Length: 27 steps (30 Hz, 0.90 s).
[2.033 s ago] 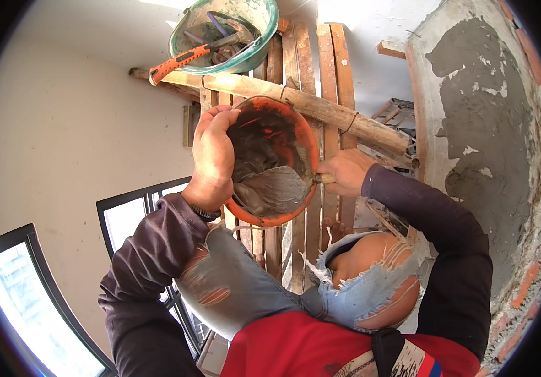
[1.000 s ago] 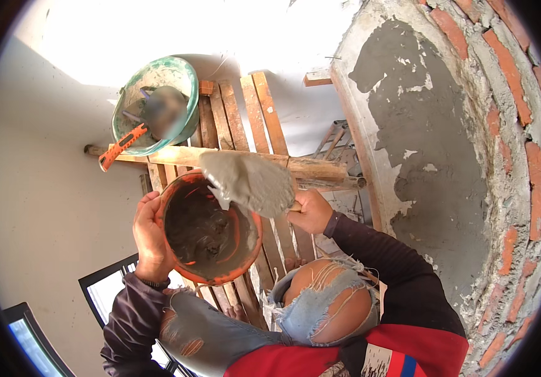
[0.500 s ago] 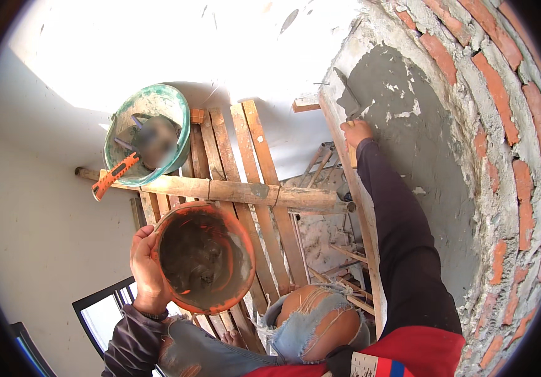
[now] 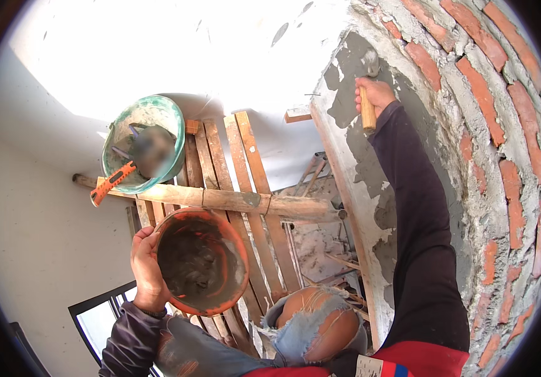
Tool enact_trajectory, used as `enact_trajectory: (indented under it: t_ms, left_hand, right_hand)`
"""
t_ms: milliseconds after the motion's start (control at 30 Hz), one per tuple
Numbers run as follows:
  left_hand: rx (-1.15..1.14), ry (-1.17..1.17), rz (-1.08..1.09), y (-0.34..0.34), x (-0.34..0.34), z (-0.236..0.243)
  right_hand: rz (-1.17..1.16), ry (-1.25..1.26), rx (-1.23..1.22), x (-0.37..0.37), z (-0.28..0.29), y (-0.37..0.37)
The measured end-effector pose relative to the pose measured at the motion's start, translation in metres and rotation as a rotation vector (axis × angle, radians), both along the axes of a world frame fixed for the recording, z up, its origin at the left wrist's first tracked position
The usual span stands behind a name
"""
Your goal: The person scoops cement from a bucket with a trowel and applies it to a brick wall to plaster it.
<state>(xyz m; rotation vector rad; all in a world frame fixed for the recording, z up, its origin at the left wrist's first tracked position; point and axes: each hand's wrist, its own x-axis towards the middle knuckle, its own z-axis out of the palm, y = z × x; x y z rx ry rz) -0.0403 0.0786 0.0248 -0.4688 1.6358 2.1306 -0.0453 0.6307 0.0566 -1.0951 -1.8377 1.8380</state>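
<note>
1. The left hand grips the rim of an orange bowl with grey mortar inside.
2. The right hand is raised, closed around a wooden trowel handle against the grey plaster on the brick wall.
3. A green basin sits on wooden planks beside an orange tool.

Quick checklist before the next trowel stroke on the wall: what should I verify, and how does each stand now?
1. Right hand gripping the trowel handle: ok.
2. Trowel blade against the grey plaster: ok.
3. Left hand holding the orange bowl by its rim: ok.
4. Mortar in the bowl: ok, some inside.
5. Green basin resting on the planks: ok.
6. Plank footing secure: cannot tell.
</note>
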Motion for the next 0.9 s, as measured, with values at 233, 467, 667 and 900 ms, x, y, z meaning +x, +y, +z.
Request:
enact_trajectory:
  t_ms: [233,467,667,900]
  left_hand:
    - [0.044,-0.009,0.041,-0.008,0.002,0.001]
    - [0.012,-0.020,0.054,-0.028,-0.001,-0.006]
    - [-0.003,-0.019,0.025,-0.029,-0.002,-0.015]
    - [0.017,-0.017,0.012,-0.029,-0.001,-0.012]
  right_hand:
    - [-0.005,0.191,-0.142,0.068,0.001,-0.006]
    - [-0.095,0.023,0.096,0.148,-0.079,-0.121]
    - [0.391,-0.200,0.654,0.220,-0.162,-0.226]
    - [0.391,-0.449,0.666,0.235,-0.219,-0.269]
